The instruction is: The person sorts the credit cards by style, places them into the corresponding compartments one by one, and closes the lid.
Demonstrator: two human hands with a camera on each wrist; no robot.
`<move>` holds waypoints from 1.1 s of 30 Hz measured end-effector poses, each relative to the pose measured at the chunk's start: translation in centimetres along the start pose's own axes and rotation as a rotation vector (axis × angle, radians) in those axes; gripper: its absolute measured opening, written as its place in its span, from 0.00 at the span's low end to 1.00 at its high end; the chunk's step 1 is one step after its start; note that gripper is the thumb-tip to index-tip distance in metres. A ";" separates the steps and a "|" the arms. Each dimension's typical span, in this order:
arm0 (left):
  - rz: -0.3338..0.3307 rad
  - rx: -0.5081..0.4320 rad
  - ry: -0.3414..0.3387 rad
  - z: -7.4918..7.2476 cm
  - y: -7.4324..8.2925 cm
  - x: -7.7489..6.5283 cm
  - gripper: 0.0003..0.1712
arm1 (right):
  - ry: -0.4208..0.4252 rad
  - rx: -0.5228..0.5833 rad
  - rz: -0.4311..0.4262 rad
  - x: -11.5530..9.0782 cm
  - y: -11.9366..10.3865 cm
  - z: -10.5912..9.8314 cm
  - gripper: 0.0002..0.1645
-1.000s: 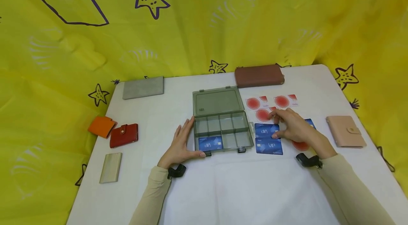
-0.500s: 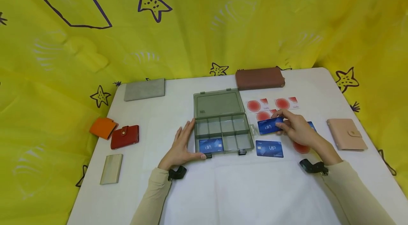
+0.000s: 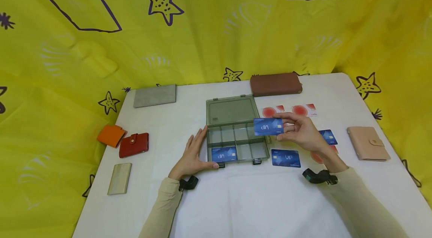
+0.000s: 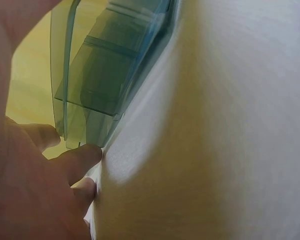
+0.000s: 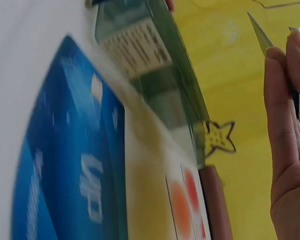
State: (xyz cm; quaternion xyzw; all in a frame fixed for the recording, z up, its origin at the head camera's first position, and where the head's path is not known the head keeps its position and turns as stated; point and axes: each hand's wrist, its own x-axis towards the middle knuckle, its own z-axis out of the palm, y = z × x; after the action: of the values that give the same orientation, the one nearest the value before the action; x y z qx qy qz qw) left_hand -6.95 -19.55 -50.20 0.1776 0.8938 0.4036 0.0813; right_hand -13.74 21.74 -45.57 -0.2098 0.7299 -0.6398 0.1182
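Blue card (image 3: 267,126) is pinched in right hand (image 3: 302,132); left hand (image 3: 192,157), spread wide, touches divided box (image 3: 227,134) between them. Slack pinch could drop card.

a yellow hanging (image 3: 202,43) rises behind the white table (image 3: 236,204) and wraps round both sides, printed with dark-outlined starfish (image 3: 162,5) and pale shells (image 3: 248,17); the table's far right corner is rounded, and soft light shows creases in the fabric.

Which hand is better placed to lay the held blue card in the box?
Probably the right hand: it pinches the blue card near the open box; the left hand touches the box's side.
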 end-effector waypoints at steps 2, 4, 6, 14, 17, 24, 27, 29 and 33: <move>-0.005 -0.003 -0.001 0.0 0.0 0.0 0.79 | -0.048 0.018 -0.009 0.3 0.1 1.1 0.39; -0.008 -0.007 -0.001 0.0 0.0 0.0 0.79 | -0.095 0.025 -0.030 0.7 0.2 2.2 0.41; -0.015 -0.010 -0.005 0.1 0.0 0.1 0.79 | -0.145 0.059 -0.054 1.1 0.3 3.4 0.41; -0.014 -0.001 -0.014 0.0 0.1 0.2 0.80 | -0.156 -0.049 -0.055 2.3 0.4 7.4 0.41; -0.011 0.007 -0.011 0.0 0.1 0.2 0.80 | -0.147 -0.149 -0.080 2.6 0.3 8.7 0.40; -0.006 0.010 -0.006 0.0 -0.2 0.2 0.80 | -0.136 -0.408 -0.290 3.4 0.8 11.2 0.42; -0.002 0.009 -0.005 0.0 -0.3 0.2 0.80 | -0.146 -0.472 -0.292 3.6 1.0 11.9 0.43; -0.001 0.011 -0.005 0.0 -0.4 0.2 0.80 | -0.161 -0.507 -0.274 3.6 1.0 12.2 0.42; 0.000 0.015 -0.005 0.0 -0.5 0.1 0.80 | -0.179 -0.563 -0.237 3.5 0.8 12.7 0.42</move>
State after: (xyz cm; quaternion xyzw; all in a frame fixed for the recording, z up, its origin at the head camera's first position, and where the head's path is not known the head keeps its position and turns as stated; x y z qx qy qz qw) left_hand -7.20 -19.79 -50.53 0.1792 0.8966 0.3965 0.0823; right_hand -11.36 9.02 -47.96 -0.3733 0.8354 -0.4012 0.0440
